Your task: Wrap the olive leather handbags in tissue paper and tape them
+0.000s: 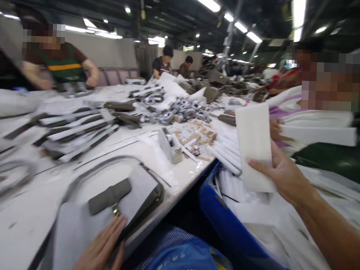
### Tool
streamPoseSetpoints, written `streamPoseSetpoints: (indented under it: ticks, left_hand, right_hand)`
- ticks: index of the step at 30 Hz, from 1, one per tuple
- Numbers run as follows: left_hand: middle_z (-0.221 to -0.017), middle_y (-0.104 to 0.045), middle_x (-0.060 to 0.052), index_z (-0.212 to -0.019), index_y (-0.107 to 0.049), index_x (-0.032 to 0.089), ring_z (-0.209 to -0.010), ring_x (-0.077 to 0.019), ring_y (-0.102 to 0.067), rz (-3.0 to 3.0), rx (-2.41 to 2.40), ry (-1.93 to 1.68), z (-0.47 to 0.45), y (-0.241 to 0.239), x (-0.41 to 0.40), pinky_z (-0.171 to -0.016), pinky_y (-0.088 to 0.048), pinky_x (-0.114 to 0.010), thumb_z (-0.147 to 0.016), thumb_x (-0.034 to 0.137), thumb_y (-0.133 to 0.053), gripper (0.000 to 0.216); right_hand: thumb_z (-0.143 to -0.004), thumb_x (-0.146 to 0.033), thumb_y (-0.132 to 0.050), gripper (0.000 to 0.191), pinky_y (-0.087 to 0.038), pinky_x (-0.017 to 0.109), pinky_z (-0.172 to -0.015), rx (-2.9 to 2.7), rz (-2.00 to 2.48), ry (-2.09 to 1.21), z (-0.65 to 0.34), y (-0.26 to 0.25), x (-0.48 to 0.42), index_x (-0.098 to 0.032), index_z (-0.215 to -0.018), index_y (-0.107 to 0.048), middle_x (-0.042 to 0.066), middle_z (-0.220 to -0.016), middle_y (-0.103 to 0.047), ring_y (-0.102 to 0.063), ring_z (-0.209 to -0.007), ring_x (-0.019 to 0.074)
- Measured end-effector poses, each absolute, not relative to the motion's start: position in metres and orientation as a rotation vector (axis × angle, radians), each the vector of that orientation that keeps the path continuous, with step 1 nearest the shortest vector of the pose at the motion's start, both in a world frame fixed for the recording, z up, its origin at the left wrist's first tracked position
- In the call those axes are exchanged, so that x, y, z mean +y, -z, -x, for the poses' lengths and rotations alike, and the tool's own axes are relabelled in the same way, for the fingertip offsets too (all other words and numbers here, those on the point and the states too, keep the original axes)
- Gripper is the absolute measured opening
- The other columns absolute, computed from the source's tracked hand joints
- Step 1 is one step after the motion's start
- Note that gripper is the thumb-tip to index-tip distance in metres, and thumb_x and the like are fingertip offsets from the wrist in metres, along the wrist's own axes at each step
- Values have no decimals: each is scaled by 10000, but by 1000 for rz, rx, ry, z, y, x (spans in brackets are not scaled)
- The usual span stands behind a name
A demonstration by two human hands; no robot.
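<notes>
My left hand [102,249] lies flat with its fingers stretched out on a grey bag part [129,198] at the near edge of the white table [30,220]; a dark grey strap tab [109,195] with a small metal clip lies on top of it. My right hand [281,173] is raised to the right of the table and grips a white rectangular sheet [254,144] by its lower right edge. Under that hand a blue bin [221,220] holds stacks of white sheets.
Piles of grey and white bag pieces [79,126] cover the left of the table. Metal buckles [181,111] and small tan parts [198,135] lie in the middle. A person in white sits close on the right [318,121]; other people work at the far side.
</notes>
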State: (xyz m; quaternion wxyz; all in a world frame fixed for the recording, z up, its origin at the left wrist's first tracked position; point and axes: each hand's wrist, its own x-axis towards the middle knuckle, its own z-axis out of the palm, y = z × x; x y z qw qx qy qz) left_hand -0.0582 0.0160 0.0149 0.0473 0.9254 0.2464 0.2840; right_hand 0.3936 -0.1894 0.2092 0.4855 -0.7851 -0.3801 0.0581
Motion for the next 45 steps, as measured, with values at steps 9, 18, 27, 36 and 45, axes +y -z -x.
streamPoseSetpoints:
  ticks: [9,18,27,36,45]
  left_hand:
    - [-1453,-524,-71,-1477,-395,212,-1340,-231,-489,-2837,930,-704,50,-33,-4,-1108,-455,-429,-906,144,-491,583]
    - [-1167,-707,-104,-1313,-579,196,-992,-242,-693,-2722,985,-698,51,-27,-10,-867,-586,-364,-883,163,-514,436]
    - [-1269,-666,-88,-1430,-465,203,-1082,-227,-667,-2709,948,-723,53,-23,-8,-939,-560,-354,-888,146,-500,546]
    - [-1264,-673,-56,-1427,-469,219,-1095,-204,-666,-2729,949,-712,52,-25,-6,-942,-565,-335,-894,146,-516,540]
    - [-1161,-723,-16,-1372,-540,181,-1042,-120,-680,-2813,756,-1271,62,-43,-12,-1044,-447,-194,-895,67,-547,490]
  right_hand:
    - [-949,-140,-430,484,-470,451,-1049,-2293,1246,61,-209,-195,-28,-276,-1404,-525,20,-1435,-551,-555,-1216,233]
    - [-971,-346,-506,585,-238,571,-1157,-2801,1210,-206,-166,-86,17,-284,-1524,-327,94,-1590,-318,-274,-1448,320]
    - [-949,-382,-556,497,-394,490,-1020,-2869,1149,-146,-168,-108,30,-314,-1435,-477,118,-1496,-447,-479,-1243,320]
    - [-1018,-320,-415,500,-173,505,-1210,-2840,1058,-312,-181,-83,24,-255,-1511,-357,27,-1593,-331,-233,-1479,265]
    - [-1044,-349,-359,439,-312,521,-1155,-2840,1015,-181,-182,-69,27,-284,-1475,-407,-17,-1565,-383,-317,-1449,265]
